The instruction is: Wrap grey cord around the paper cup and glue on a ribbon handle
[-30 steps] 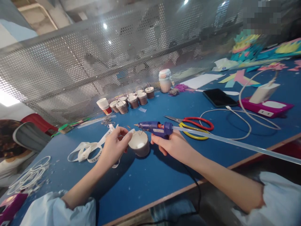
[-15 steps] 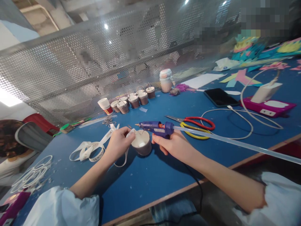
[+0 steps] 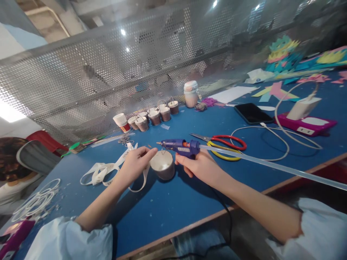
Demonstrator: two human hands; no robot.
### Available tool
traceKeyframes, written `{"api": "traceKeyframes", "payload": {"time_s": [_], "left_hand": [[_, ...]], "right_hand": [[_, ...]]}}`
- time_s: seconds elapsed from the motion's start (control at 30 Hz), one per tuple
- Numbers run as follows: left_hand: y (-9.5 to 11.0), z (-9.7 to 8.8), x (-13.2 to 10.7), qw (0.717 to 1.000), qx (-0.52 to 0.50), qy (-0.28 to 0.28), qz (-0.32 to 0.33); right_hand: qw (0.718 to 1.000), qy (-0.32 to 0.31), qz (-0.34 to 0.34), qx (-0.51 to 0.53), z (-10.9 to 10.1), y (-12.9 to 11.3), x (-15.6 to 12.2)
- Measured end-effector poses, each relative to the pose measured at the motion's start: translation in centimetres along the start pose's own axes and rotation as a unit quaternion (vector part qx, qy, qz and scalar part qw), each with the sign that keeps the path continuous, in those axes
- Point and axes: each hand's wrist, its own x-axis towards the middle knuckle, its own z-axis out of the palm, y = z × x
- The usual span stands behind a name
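Note:
My right hand (image 3: 202, 164) is wrapped around a blue hot glue gun (image 3: 177, 146), its nozzle pointing left above the far rim of a small paper cup (image 3: 163, 166). A long clear glue stick (image 3: 271, 165) sticks out of the back of the gun. The cup stands upright, brownish outside and white inside, with a thin wire at its rim. Just left of it, my left hand (image 3: 138, 160) is closed, thumb stretched toward the rim, on a white printed ribbon (image 3: 145, 180). The pinched part is hidden by the fingers. More ribbon lies in loose loops behind my wrist.
Behind stand several similar cups (image 3: 154, 117) with handles and a cup stack (image 3: 121, 122). Red-and-yellow scissors (image 3: 227, 146) lie beyond the gun. A phone (image 3: 253, 113), a cable and a purple power strip (image 3: 306, 124) are at right; white cord (image 3: 38, 198) lies at left.
My left hand has turned slightly, and the ribbon end that showed at its fingertips is now out of sight. The glue gun stays almost where it was.

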Motion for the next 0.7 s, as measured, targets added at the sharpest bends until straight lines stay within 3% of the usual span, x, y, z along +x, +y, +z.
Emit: {"api": "traceKeyframes", "payload": {"time_s": [0.17, 0.4, 0.7], "left_hand": [[0.2, 0.9, 0.3, 1.0, 0.019, -0.008, -0.003], [-0.6, 1.6, 0.6, 0.997, 0.045, 0.042, 0.045], [0.3, 0.0, -0.8, 0.997, -0.035, -0.062, -0.014]], "right_hand": [[1.0, -0.003, 0.003, -0.005, 0.0, 0.1, 0.0], [1.0, 0.0, 0.004, -0.019, 0.1, 0.3, 0.2], [1.0, 0.007, -0.008, 0.001, 0.0, 0.2, 0.1]]}}
